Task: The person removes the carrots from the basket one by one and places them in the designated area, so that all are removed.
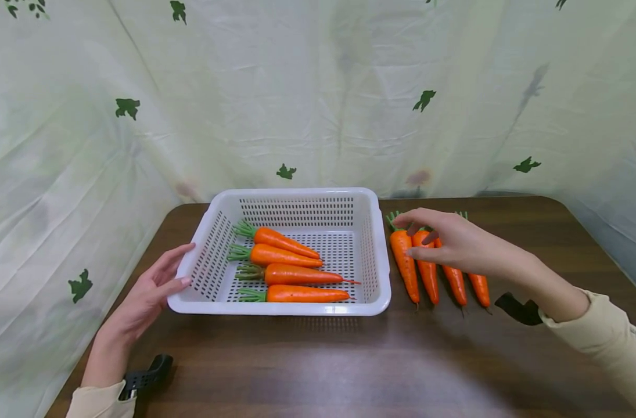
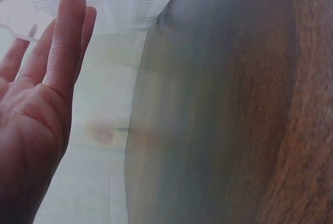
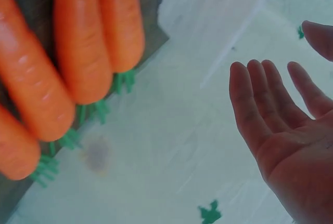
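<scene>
A white plastic basket (image 1: 283,309) with slotted walls holds several carrots (image 1: 286,255) with green stem ends, lying crosswise one below another. My left hand (image 1: 145,293) is at the basket's left side, fingertips right at the rim and thumb extended. Its straight fingers (image 2: 65,42) show beside the white wall in the left wrist view. To the basket's right, more carrots (image 1: 403,261) lie side by side on the table, stems to the back. Over their upper ends hovers my right hand (image 1: 453,241), its fingers loosely bent and apart, with nothing in its grasp.
The dark wooden table (image 1: 349,366) extends in front of the basket and to the right of the loose carrots. A pale curtain (image 1: 323,104) with green leaf prints hangs right behind the table's back edge and along its left side.
</scene>
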The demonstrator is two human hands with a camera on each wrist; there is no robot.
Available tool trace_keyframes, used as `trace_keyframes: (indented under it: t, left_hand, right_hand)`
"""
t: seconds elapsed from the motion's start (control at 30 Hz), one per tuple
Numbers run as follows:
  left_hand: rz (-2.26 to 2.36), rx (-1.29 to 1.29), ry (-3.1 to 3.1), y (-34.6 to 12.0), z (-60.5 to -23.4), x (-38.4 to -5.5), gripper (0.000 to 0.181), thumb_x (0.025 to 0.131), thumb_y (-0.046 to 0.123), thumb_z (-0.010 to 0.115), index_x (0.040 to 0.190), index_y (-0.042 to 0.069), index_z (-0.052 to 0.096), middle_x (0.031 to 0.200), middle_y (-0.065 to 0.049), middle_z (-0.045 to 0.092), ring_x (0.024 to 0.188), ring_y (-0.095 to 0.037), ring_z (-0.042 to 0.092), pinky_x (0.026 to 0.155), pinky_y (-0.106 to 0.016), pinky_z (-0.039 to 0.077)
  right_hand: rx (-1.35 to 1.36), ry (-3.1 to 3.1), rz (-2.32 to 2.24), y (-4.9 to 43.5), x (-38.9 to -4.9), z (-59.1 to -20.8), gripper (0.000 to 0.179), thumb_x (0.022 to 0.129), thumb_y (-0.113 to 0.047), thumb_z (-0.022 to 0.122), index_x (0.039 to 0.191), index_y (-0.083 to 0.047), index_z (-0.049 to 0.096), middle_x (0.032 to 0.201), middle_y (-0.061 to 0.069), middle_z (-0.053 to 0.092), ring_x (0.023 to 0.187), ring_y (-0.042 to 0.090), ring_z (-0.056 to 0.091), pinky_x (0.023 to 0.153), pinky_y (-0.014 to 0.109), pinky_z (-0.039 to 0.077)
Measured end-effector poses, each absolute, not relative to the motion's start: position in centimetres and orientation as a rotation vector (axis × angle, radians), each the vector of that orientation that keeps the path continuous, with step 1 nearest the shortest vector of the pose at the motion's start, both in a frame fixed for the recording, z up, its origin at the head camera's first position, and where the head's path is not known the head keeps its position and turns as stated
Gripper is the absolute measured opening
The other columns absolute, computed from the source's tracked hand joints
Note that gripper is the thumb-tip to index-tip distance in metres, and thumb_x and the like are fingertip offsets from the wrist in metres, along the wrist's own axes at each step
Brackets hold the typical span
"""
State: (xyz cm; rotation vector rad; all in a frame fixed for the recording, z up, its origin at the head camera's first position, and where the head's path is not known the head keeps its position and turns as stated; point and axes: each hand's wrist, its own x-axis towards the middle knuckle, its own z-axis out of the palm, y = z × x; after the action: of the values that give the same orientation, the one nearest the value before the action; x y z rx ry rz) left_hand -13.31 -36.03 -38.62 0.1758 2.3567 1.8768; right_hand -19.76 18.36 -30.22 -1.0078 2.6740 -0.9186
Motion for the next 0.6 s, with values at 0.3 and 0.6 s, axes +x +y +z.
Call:
trace_keyframes:
  t: [0.3,0.6]
  left_hand:
    - [1.885,0.196,2.35,-36.1,-38.7,-13.4,0.063,0.1,0.013,0.053,0.154,0.031,0.028,0.148,-0.005,0.035,0.12,-0.016,0.053,0.085,-0.045,0.054]
    - [1.883,0.187,2.348,-36.2,-38.7,-13.4,0.062,0.1,0.014,0.053,0.154,0.032,0.028,0.148,-0.004,0.035,0.12,-0.016,0.052,0.085,-0.044,0.054]
  right_hand:
    - [-1.159,2.549,-0.966,15.3,-19.1,-29.6,0.046,0.094,-0.026,0.069,0.136,-0.027,0.053,0.133,-0.011,0.055,0.111,0.011,0.057,0.094,0.039,0.047]
    - [-1.319,2.421,-1.0,12.3,-19.1,-29.9,0.045,0.094,-0.019,0.068,0.136,-0.023,0.053,0.132,-0.01,0.055,0.11,0.008,0.055,0.086,0.036,0.052]
